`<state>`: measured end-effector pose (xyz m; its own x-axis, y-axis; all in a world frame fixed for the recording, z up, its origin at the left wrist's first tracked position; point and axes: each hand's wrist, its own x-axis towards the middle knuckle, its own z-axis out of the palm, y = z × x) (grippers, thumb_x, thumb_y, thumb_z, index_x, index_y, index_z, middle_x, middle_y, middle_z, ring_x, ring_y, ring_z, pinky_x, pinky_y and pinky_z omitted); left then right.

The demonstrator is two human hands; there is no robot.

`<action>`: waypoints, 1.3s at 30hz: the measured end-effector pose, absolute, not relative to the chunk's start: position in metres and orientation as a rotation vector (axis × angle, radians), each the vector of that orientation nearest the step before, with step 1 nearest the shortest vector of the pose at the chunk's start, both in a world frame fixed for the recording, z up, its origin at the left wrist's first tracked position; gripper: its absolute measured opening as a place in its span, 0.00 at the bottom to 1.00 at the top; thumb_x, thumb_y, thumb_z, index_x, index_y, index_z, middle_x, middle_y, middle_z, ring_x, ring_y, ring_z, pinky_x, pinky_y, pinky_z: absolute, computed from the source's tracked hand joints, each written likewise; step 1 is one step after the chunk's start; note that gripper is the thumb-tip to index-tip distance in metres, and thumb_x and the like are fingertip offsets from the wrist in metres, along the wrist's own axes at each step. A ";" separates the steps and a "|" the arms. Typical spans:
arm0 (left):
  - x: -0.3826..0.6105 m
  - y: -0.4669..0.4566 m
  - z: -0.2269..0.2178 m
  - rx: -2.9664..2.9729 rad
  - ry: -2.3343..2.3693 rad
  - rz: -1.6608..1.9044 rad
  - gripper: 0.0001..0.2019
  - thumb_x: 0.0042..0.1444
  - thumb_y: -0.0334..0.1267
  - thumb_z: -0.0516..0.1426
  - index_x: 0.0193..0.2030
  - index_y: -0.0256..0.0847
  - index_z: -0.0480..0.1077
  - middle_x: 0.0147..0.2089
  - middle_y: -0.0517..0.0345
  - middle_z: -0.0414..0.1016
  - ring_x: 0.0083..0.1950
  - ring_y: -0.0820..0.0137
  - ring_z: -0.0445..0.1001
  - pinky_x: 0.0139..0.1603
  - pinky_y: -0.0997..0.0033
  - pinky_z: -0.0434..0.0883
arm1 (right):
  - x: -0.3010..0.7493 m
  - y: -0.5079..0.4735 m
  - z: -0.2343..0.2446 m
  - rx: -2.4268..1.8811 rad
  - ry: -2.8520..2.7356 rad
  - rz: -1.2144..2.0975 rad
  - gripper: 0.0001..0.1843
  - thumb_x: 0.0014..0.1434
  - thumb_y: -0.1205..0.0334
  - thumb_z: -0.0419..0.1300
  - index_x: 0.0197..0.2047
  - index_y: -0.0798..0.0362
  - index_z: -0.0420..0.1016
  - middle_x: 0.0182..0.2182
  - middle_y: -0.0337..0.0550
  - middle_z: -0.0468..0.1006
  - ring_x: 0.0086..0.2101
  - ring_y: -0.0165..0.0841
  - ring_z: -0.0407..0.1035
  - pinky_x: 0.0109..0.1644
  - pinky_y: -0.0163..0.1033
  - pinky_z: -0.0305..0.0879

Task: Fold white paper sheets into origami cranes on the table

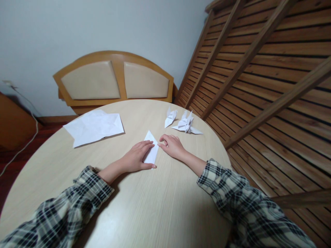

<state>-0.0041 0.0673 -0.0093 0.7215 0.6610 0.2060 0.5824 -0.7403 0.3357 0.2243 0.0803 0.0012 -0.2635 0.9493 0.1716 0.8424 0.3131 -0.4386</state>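
Note:
A small piece of folded white paper (151,157), kite-like in outline with its point facing away from me, lies on the round table. My left hand (136,156) rests over its left side, fingers stretched across it and thumb spread down to the lower tip. At the paper's right corner, the thumb and forefinger of my right hand (172,144) meet in a pinch, the other fingers curled. Beyond my right hand stand folded paper figures: a smaller one (170,117) and, beside it, a larger one (186,123) with pointed wings.
Creased white paper sheets (95,127) lie at the table's far left. The pale wooden table (144,213) has a curved edge. Behind it stands a padded headboard (113,77); a slatted wooden panel (258,86) leans along the right. A white cable (33,134) hangs at left.

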 end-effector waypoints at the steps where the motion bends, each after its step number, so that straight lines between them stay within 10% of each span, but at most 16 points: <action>1: -0.004 0.067 -0.009 2.683 0.987 0.453 0.43 0.51 0.66 0.60 0.65 0.36 0.60 0.69 0.34 0.61 0.70 0.47 0.59 0.69 0.45 0.59 | 0.224 0.080 0.001 -1.592 -2.185 0.363 0.10 0.63 0.55 0.62 0.44 0.50 0.73 0.32 0.39 0.75 0.39 0.36 0.68 0.45 0.41 0.53; 16: -0.005 0.065 -0.009 2.708 1.009 0.378 0.46 0.54 0.67 0.56 0.71 0.37 0.55 0.72 0.35 0.57 0.72 0.47 0.55 0.70 0.44 0.55 | 0.225 0.079 0.001 -1.566 -2.196 0.342 0.06 0.66 0.59 0.58 0.44 0.50 0.73 0.34 0.40 0.77 0.39 0.36 0.69 0.45 0.41 0.54; 39: -0.003 0.062 -0.007 2.675 1.025 0.414 0.47 0.53 0.67 0.57 0.71 0.37 0.55 0.71 0.34 0.58 0.71 0.46 0.57 0.69 0.44 0.56 | 0.218 0.060 0.012 -1.394 -2.434 0.343 0.35 0.49 0.36 0.68 0.51 0.51 0.70 0.41 0.44 0.76 0.44 0.42 0.68 0.47 0.43 0.53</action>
